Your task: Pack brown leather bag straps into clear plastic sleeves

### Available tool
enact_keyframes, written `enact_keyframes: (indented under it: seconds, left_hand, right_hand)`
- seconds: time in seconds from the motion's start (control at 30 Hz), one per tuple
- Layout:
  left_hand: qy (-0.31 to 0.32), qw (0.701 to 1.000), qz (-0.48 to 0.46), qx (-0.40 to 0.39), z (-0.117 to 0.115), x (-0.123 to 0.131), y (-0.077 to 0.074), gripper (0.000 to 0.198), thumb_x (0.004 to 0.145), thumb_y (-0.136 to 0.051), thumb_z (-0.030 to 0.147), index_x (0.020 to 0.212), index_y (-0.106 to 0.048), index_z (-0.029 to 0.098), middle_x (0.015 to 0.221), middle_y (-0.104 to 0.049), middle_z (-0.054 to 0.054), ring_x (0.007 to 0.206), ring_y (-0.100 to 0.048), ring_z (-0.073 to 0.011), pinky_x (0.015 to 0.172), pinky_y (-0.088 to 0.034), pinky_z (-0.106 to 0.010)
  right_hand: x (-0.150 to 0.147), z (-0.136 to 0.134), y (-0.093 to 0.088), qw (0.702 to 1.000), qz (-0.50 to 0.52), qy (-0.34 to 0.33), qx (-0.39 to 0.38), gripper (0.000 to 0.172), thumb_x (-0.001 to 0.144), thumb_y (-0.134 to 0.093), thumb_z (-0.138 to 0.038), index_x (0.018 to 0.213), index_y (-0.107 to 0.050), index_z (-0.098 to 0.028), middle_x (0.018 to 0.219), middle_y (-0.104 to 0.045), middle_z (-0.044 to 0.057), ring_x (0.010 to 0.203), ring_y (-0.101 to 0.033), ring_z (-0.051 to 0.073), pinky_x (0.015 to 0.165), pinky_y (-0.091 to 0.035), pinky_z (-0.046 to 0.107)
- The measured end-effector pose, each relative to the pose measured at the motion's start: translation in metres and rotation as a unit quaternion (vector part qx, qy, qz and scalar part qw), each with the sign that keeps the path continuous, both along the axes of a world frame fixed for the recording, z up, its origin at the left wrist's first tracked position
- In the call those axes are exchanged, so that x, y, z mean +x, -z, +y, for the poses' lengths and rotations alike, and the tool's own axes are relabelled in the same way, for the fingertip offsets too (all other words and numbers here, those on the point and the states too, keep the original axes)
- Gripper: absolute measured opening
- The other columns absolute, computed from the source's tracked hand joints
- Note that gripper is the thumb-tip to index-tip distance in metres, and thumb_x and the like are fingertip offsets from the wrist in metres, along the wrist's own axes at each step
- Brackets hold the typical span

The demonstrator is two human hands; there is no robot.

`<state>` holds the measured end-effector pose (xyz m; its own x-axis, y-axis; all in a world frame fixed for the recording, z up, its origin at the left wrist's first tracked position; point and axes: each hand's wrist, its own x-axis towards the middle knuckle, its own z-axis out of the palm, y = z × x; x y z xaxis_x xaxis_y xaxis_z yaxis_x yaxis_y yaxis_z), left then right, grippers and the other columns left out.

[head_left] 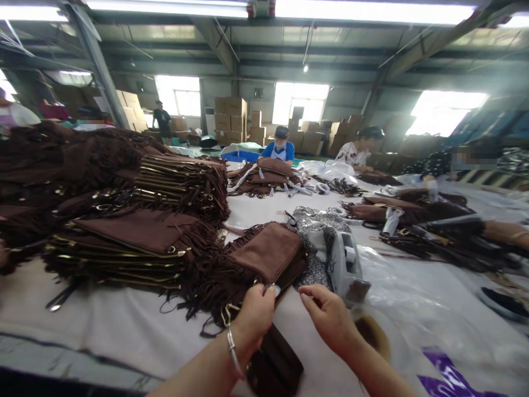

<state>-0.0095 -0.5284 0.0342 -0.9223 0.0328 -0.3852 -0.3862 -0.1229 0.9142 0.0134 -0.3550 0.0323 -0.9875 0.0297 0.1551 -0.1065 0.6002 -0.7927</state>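
Observation:
A brown fringed bag [268, 251] lies on the white-covered table in front of me, its near corner by my left hand [258, 311]. That hand is closed in a pinch; a small whitish, shiny bit shows at the thumb, too small to name. Beside the wrist hangs a gold-coloured clasp [227, 315], and under the hand is a dark brown leather piece [279, 358]. My right hand [328, 317] is apart from the bag, thumb and fingers pressed together; what they hold, if anything, I cannot see. Just beyond it stands a grey tape dispenser [349, 267].
Stacks of fringed bags [124, 237] with gold zips fill the left side. Right of me lie a tape roll [374, 336], clear plastic [397, 281] and purple-printed film [446, 372]. A co-worker in blue [279, 151] sits across; others work at the right among bags and straps.

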Motion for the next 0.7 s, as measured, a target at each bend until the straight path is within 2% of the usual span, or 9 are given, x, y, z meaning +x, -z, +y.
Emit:
enact_keyframes:
  seconds: [0.1,0.2,0.27,0.33,0.47,0.53,0.63,0.7]
  left_hand:
    - [0.069,0.987,0.039,-0.138,-0.034,0.007,-0.007,0.025,0.081,-0.061,0.032,0.063,-0.054,0.017,0.048,-0.043,0.006,0.042,-0.031,-0.0069,0.043,-0.022,-0.021]
    - [0.089,0.978,0.051,-0.179,-0.057,0.014,-0.010,0.024,0.081,-0.060,0.030,0.061,-0.058,0.017,0.049,-0.049,0.003,0.045,-0.038,-0.0095,0.046,-0.026,-0.022]
    - [0.086,0.979,0.066,-0.173,-0.062,0.018,-0.009,0.018,0.079,-0.061,0.026,0.064,-0.061,0.016,0.054,-0.054,0.001,0.050,-0.043,-0.0113,0.050,-0.030,-0.023]
    - [0.075,0.975,0.094,-0.188,-0.061,0.022,-0.007,0.015,0.079,-0.061,0.025,0.067,-0.063,0.016,0.061,-0.061,-0.002,0.058,-0.049,-0.0137,0.055,-0.034,-0.023]
    - [0.039,0.968,0.129,-0.210,-0.058,0.027,-0.002,0.015,0.079,-0.063,0.029,0.070,-0.065,0.016,0.072,-0.067,-0.007,0.070,-0.056,-0.0182,0.059,-0.037,-0.024]
    - [0.044,0.980,0.099,-0.170,-0.058,0.028,-0.002,0.016,0.077,-0.065,0.032,0.076,-0.067,0.016,0.070,-0.067,-0.006,0.068,-0.058,-0.0183,0.056,-0.036,-0.024]
    - [0.071,0.997,0.014,-0.027,-0.060,0.029,-0.006,0.027,0.081,-0.063,0.038,0.094,-0.067,0.015,0.079,-0.069,-0.007,0.072,-0.063,-0.0184,0.055,-0.040,-0.023]
    - [0.062,0.996,-0.032,0.050,-0.060,0.029,-0.009,0.030,0.085,-0.058,0.039,0.099,-0.065,0.014,0.088,-0.069,-0.009,0.078,-0.065,-0.0183,0.057,-0.044,-0.023]
  right_hand:
    - [-0.002,-0.011,-0.001,0.999,0.032,-0.043,0.005,0.027,0.089,-0.049,-0.034,0.093,-0.072,-0.020,0.092,-0.070,0.007,0.088,-0.064,0.021,0.083,-0.048,0.032]
    - [-0.004,-0.035,-0.001,0.992,0.068,-0.104,-0.002,0.026,0.090,-0.049,-0.031,0.094,-0.072,-0.019,0.091,-0.069,0.007,0.085,-0.064,0.019,0.079,-0.047,0.030]
    - [-0.006,-0.053,-0.001,0.990,0.053,-0.131,-0.009,0.027,0.090,-0.049,-0.032,0.091,-0.072,-0.020,0.087,-0.070,0.006,0.083,-0.063,0.019,0.076,-0.046,0.028]
    - [-0.010,-0.070,0.000,0.990,-0.008,-0.138,-0.024,0.030,0.089,-0.050,-0.036,0.080,-0.073,-0.020,0.078,-0.071,0.005,0.076,-0.063,0.019,0.070,-0.045,0.027]
    - [-0.019,-0.088,0.004,0.987,-0.104,-0.099,-0.068,0.029,0.082,-0.056,-0.038,0.064,-0.069,-0.018,0.063,-0.068,0.002,0.064,-0.060,0.017,0.060,-0.042,0.026]
    - [-0.022,-0.090,0.004,0.988,-0.105,-0.077,-0.084,0.027,0.078,-0.058,-0.037,0.063,-0.067,-0.017,0.061,-0.067,0.002,0.062,-0.059,0.017,0.059,-0.042,0.025]
    - [-0.021,-0.089,0.004,0.985,-0.110,-0.067,-0.117,0.029,0.078,-0.057,-0.040,0.063,-0.066,-0.017,0.061,-0.066,0.002,0.062,-0.057,0.017,0.059,-0.042,0.025]
    - [-0.018,-0.090,0.005,0.982,-0.114,-0.064,-0.133,0.031,0.079,-0.055,-0.042,0.065,-0.066,-0.017,0.063,-0.066,0.002,0.063,-0.057,0.017,0.060,-0.043,0.025]
